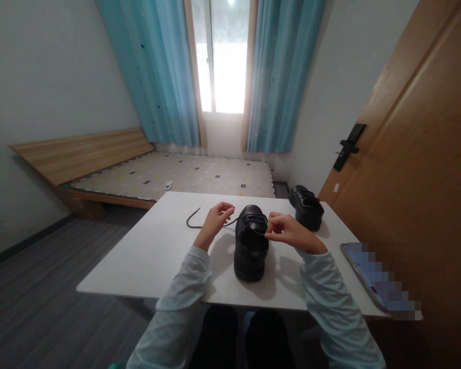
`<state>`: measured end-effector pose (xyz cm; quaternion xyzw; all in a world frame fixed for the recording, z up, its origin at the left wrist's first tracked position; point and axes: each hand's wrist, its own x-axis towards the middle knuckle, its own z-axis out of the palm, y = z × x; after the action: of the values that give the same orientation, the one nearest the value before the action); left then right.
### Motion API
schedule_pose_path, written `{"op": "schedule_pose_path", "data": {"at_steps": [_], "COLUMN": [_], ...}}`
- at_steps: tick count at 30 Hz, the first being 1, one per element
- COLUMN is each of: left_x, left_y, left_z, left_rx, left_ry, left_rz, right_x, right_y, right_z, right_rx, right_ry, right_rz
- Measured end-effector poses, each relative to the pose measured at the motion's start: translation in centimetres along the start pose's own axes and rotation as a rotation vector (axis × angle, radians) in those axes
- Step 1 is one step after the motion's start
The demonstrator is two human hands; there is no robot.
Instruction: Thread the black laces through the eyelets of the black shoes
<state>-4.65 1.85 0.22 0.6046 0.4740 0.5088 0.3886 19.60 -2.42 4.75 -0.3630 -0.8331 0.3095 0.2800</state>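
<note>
A black shoe (249,269) stands upright on the white table, its heel toward me and its opening facing up. At its right side, my right hand (286,230) is closed in a pinch on the black shoelace, by the shoe's collar. My left hand (217,220) hovers just left of the shoe, fingers loosely curved and apart, holding nothing that I can see. Another length of the shoelace (194,226) runs out from the shoe, passes by my left hand and lies curled on the tabletop.
A second black shoe (309,207) sits at the table's far right corner. Along the right edge of the white table (138,256) lies a flat, pixelated device (380,282). A bed (200,174) is beyond the table, and a wooden door (418,179) stands at the right.
</note>
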Motion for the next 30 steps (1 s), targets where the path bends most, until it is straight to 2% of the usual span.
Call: {"op": "schedule_pose_path", "data": {"at_steps": [5,9,11,14,17,20,23,26,30], "left_x": [0.7,1.0,1.0,0.9,0.7,0.6,0.7,0.8,0.7], "left_y": [-1.0,-1.4,-1.6,-2.1,-2.8,-3.6,-4.3,-4.7,-4.5], "left_z": [-1.3,-2.3,-2.8,-3.5,-4.1,-4.4,-4.5,-4.5,-4.4], "left_rx": [0.075,0.125,0.278,0.658,0.963,1.078,1.1,1.112,1.144], "left_ry": [0.188,0.246,0.288,0.371,0.42,0.391,0.301,0.22,0.225], "left_rz": [-0.068,-0.083,-0.09,-0.122,-0.238,-0.382,-0.487,-0.511,-0.471], "right_x": [0.0,-0.1,-0.2,-0.2,-0.3,-0.3,-0.2,-0.1,0.0], "right_y": [0.3,0.4,0.5,0.7,0.9,1.1,1.0,1.0,0.8], "right_z": [-0.2,-0.2,-0.1,0.0,0.1,0.0,-0.1,-0.2,-0.2], "right_rx": [-0.021,-0.03,-0.032,-0.049,-0.041,-0.016,-0.021,-0.028,0.003], "right_ry": [-0.096,-0.137,-0.152,-0.162,-0.188,-0.181,-0.113,-0.03,0.062], "right_rz": [-0.011,-0.004,0.022,0.078,0.095,0.088,0.09,0.084,0.086]}}
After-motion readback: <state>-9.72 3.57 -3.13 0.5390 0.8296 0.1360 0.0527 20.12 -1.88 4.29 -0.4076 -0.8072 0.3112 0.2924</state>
